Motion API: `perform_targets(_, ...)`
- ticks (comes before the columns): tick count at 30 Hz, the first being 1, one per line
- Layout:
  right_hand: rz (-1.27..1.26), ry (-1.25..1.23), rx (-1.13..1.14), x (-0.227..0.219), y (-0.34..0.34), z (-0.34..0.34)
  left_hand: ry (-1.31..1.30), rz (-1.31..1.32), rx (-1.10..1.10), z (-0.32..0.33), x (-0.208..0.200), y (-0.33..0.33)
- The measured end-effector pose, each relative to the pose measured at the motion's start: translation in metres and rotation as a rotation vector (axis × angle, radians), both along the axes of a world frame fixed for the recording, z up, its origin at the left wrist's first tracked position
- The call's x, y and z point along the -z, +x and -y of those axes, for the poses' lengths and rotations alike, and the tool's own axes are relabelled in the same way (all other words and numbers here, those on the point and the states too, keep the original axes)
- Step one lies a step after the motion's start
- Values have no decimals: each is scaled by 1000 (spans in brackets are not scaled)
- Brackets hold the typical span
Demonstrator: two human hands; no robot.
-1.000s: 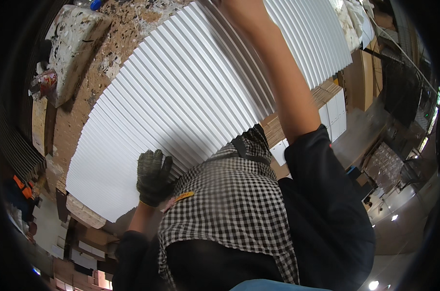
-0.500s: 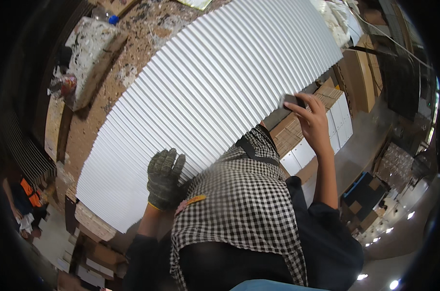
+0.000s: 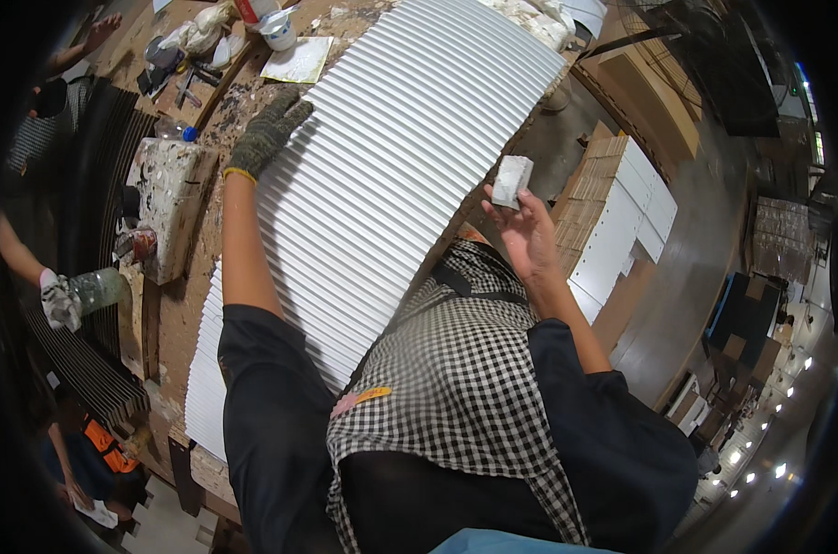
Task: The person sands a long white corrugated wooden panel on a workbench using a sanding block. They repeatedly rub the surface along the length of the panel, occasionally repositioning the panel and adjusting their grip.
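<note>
A long white ribbed panel (image 3: 396, 162) lies slantwise across the workbench in front of me. My left hand (image 3: 269, 137), in a dark knitted glove with a yellow cuff, rests at the panel's far left edge with its fingers stretched over the rim. My right hand (image 3: 527, 226) is bare and turned palm up beyond the panel's near right edge. Its fingertips hold a small sanding block (image 3: 511, 181) upright, its whitish, dusty face showing. The block is apart from the panel.
A stained pale block (image 3: 170, 208) and a paper sheet (image 3: 297, 60) lie on the bench, near a white cup (image 3: 278, 30). At left, a co-worker's gloved hand (image 3: 61, 300) holds a jar (image 3: 99, 289). Stacked white-faced boards (image 3: 613, 212) stand to the right.
My left hand has moved from the panel's near edge up to its far left edge. My right hand has turned palm up, moving left with the block, whose pale face now shows.
</note>
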State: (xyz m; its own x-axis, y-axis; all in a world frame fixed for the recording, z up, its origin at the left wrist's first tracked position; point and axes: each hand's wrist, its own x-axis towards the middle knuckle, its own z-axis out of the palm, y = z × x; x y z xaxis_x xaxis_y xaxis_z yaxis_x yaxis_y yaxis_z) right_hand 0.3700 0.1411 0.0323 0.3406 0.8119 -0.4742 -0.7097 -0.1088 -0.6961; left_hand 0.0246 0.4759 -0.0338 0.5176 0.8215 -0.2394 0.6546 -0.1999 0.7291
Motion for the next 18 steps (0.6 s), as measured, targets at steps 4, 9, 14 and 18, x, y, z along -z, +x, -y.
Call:
perform_targets(4, 127, 81, -65, 12, -17, -15, -325, 248, -117, -8, 8, 15)
perform_targets(9, 180, 51, -81, 0, -27, -20, -482, 385, -197, 0, 11, 26)
perform_targets(14, 703, 37, -259, 6, 71, -53, -86, 112, -29, -10, 57, -4)
perform_targets(18, 1798, 85, -435, -34, 105, -100, 3, 81, -15, -6, 34, 25)
